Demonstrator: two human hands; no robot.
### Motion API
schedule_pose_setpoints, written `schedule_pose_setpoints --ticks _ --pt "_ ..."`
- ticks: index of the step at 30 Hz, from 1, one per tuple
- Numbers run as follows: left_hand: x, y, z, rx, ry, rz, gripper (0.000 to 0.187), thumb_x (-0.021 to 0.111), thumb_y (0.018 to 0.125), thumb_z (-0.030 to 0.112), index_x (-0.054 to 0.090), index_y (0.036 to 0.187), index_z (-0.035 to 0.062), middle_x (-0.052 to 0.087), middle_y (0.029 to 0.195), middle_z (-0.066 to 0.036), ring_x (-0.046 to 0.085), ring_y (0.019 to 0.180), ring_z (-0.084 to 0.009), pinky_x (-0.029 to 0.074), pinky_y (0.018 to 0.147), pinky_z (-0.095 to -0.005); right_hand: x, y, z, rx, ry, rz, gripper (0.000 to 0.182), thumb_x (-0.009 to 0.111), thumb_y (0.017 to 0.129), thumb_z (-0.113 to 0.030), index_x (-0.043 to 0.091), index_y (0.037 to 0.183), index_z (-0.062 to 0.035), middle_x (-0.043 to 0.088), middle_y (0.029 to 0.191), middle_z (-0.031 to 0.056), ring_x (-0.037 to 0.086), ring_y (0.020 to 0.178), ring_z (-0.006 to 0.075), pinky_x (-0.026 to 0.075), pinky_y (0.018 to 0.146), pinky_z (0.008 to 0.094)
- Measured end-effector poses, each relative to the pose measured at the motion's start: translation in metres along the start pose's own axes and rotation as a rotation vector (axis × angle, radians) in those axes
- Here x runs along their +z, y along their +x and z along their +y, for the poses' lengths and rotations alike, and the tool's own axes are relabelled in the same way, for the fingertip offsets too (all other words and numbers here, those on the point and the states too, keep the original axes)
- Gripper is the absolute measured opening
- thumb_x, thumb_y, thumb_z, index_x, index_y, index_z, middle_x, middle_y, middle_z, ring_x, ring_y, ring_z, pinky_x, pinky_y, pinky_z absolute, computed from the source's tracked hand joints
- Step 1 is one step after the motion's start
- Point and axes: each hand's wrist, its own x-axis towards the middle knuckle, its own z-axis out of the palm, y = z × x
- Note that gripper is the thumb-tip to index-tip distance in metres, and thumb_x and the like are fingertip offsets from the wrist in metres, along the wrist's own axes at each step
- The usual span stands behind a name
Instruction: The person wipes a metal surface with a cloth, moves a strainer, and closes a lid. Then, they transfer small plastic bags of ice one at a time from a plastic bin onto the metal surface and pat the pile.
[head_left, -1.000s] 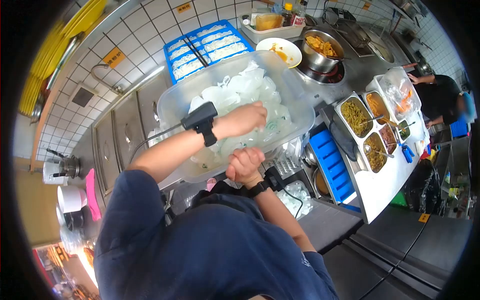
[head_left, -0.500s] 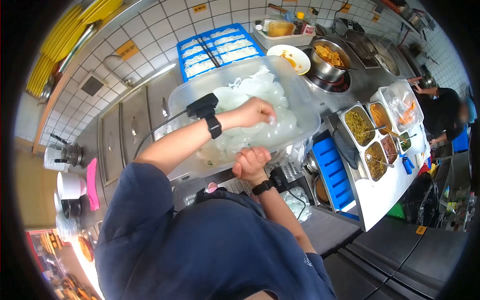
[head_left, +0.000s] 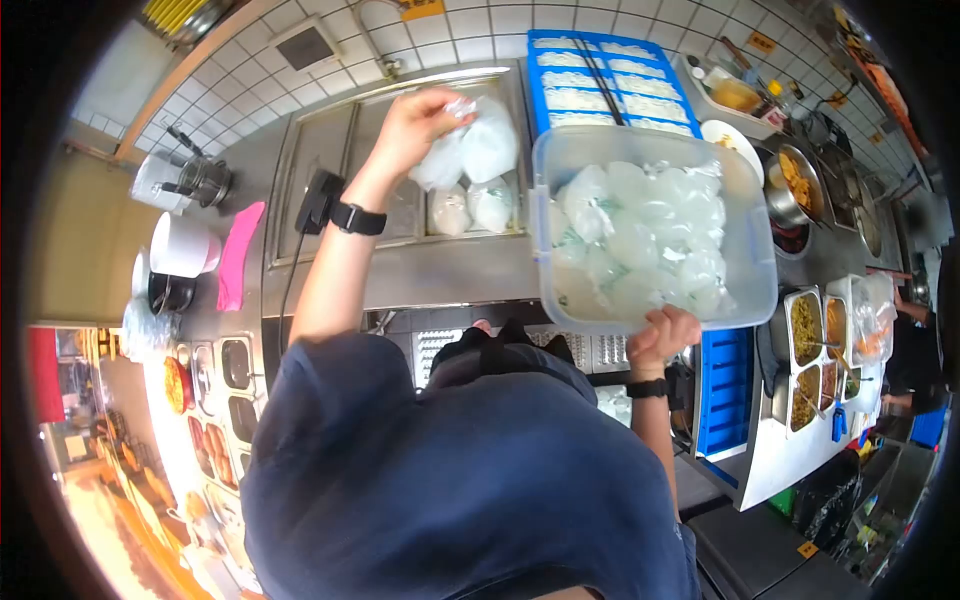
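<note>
My left hand [head_left: 425, 122] pinches the tops of small clear plastic bags [head_left: 485, 145] with whitish contents and holds them above the steel counter lids [head_left: 390, 215]. Just below, two similar bags [head_left: 470, 207] rest on the steel. To the right, a translucent plastic tub [head_left: 650, 135] is filled with more such bags, some showing green marks. My right hand [head_left: 664, 335] has its fingers curled over the tub's near rim. What the bags contain cannot be made out.
A blue tray [head_left: 540, 90] with rows of white noodles and chopsticks stands behind the tub. Right of it are a white bowl [head_left: 735, 145], a steel pot [head_left: 793, 185] and topping containers [head_left: 805, 325]. A pink cloth [head_left: 238, 255] lies left. Another person [head_left: 915, 345] stands far right.
My left hand has moved from inside the tub to the left, carrying bags over the counter. My right hand has gone from a fist before the tub to its rim. The view has shifted left.
</note>
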Motion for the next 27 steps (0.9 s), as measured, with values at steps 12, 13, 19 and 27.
schedule_pose_setpoints --ticks 12,13,19,27 --pt "-0.05 -0.112 -0.274 -0.458 0.22 0.211 0.014 0.068 0.074 0.006 0.068 0.087 0.0046 0.062 0.068 0.0 0.052 0.061 -0.0052 0.044 0.056 -0.0228 -0.003 -0.003 -0.009 0.098 -0.159 -0.09 0.028 0.034 0.082 -0.03 0.05 0.071 -0.0101 0.051 0.082 0.0093 0.047 0.084 0.028 0.03 0.082 0.0418" --pt "-0.05 -0.114 -0.287 -0.477 0.106 0.205 0.018 0.069 0.074 0.006 0.068 0.091 0.0072 0.062 0.069 0.0 0.053 0.063 -0.005 0.045 0.058 -0.0237 -0.002 -0.006 -0.005 0.1 -0.168 -0.071 0.028 0.034 0.082 -0.03 0.049 0.071 -0.01 0.051 0.082 0.0096 0.047 0.084 0.0283 0.03 0.082 0.0417" --pt "-0.072 -0.12 -0.26 -0.508 0.097 0.188 0.016 0.065 0.079 0.007 0.067 0.094 0.0046 0.061 0.072 0.001 0.049 0.06 -0.005 0.042 0.055 -0.0214 -0.005 -0.001 -0.011 0.106 -0.184 -0.11 0.033 0.03 0.085 -0.032 0.049 0.071 -0.0088 0.051 0.082 0.0095 0.047 0.084 0.028 0.03 0.082 0.0417" --pt "-0.109 -0.117 -0.25 -0.437 0.147 0.111 0.01 0.061 0.082 0.006 0.066 0.089 0.001 0.061 0.072 0.0 0.049 0.061 -0.0065 0.042 0.056 -0.0217 -0.005 0.007 -0.017 0.098 -0.199 -0.096 0.036 0.028 0.086 -0.035 0.048 0.071 -0.0087 0.05 0.081 0.0092 0.047 0.082 0.0276 0.03 0.081 0.0415"
